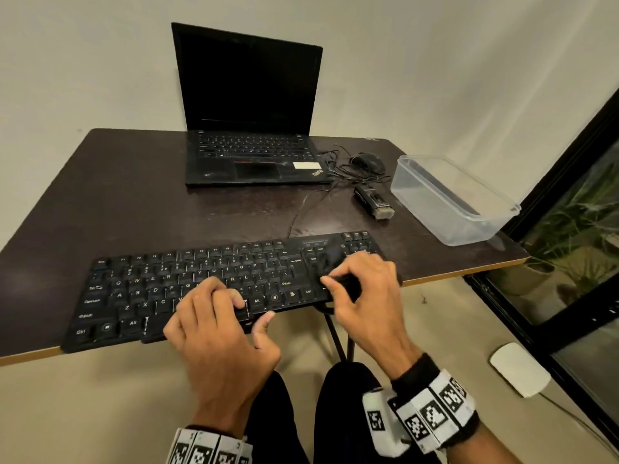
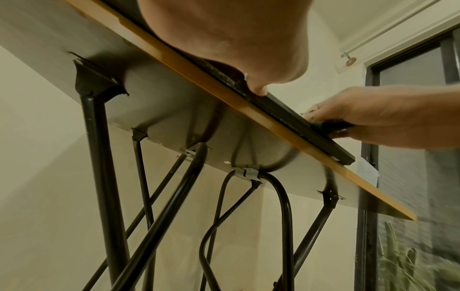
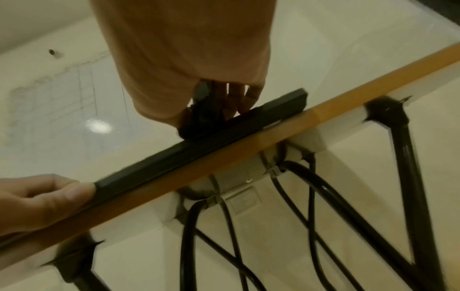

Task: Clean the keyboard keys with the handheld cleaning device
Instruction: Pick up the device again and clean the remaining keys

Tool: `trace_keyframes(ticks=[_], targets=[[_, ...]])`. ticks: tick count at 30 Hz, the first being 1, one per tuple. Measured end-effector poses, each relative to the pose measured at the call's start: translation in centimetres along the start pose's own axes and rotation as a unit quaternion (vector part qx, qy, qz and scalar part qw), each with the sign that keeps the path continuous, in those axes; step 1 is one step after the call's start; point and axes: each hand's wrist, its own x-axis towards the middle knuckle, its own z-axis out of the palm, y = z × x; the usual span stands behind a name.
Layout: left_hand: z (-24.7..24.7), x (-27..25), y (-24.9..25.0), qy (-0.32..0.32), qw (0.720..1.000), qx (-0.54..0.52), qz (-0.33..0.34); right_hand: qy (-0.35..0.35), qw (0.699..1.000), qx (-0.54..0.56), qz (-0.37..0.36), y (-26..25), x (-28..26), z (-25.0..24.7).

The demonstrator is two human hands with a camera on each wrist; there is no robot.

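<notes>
A black keyboard (image 1: 201, 272) lies along the front edge of the dark table (image 1: 117, 195). My left hand (image 1: 248, 308) holds it near the space bar, curled fingers on the keys and thumb against the front rim. My right hand (image 1: 338, 283) grips a small black cleaning device (image 1: 348, 284) and presses it onto the keys at the keyboard's right end, near the arrow keys. The right wrist view shows the device (image 3: 201, 114) between my fingers, down on the keyboard (image 3: 199, 149). In the left wrist view my thumb touches the keyboard's rim (image 2: 298, 118). Most of the device is hidden by my fingers.
An open black laptop (image 1: 251, 128) stands at the back. To its right lie a mouse (image 1: 368, 161) with tangled cable, a black brush tool (image 1: 375, 204) and a clear plastic container (image 1: 452, 199). Black table legs (image 2: 104, 177) run below. A dark window frame (image 1: 552, 229) stands at right.
</notes>
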Motion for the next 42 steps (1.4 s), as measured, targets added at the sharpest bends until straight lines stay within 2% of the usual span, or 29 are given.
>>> trace_keyframes(ticks=[3, 7, 13, 18, 23, 26, 33, 37, 39, 42], targets=[[-0.1, 0.1, 0.0, 0.001, 1.0, -0.001, 0.002, -0.042, 0.999, -0.017, -0.01, 0.2, 1.0, -0.7], [0.0, 0.0, 0.0, -0.002, 1.0, 0.001, 0.003, -0.038, 0.996, -0.068, 0.051, 2.7, 3.2, -2.9], [-0.2, 0.0, 0.1, -0.007, 1.0, 0.001, -0.002, -0.14, 0.989, 0.056, 0.009, -0.8, 3.0, -0.7], [-0.2, 0.2, 0.1, -0.004, 1.0, -0.01, 0.0, -0.079, 0.995, -0.009, 0.066, 1.9, 4.8, -2.4], [-0.3, 0.2, 0.2, -0.001, 1.0, -0.02, -0.001, -0.133, 0.988, 0.021, 0.072, 1.1, 4.4, -1.4], [-0.3, 0.2, 0.2, -0.006, 1.0, -0.012, -0.008, -0.087, 0.991, -0.001, 0.099, 2.8, 5.4, -2.2], [-0.6, 0.2, 0.3, -0.019, 1.0, -0.016, -0.017, -0.097, 0.989, 0.097, 0.052, -2.4, 3.5, 2.3], [-0.6, 0.3, 0.1, -0.016, 1.0, -0.012, -0.014, -0.125, 0.986, 0.104, -0.037, -6.5, 1.1, 4.2], [-0.6, 0.3, 0.2, -0.012, 1.0, -0.021, -0.011, -0.129, 0.986, 0.091, -0.059, -5.9, 0.6, 3.5], [-0.5, 0.3, 0.3, -0.02, 0.999, -0.024, -0.009, -0.076, 0.996, 0.033, -0.042, -2.4, 1.5, 1.4]])
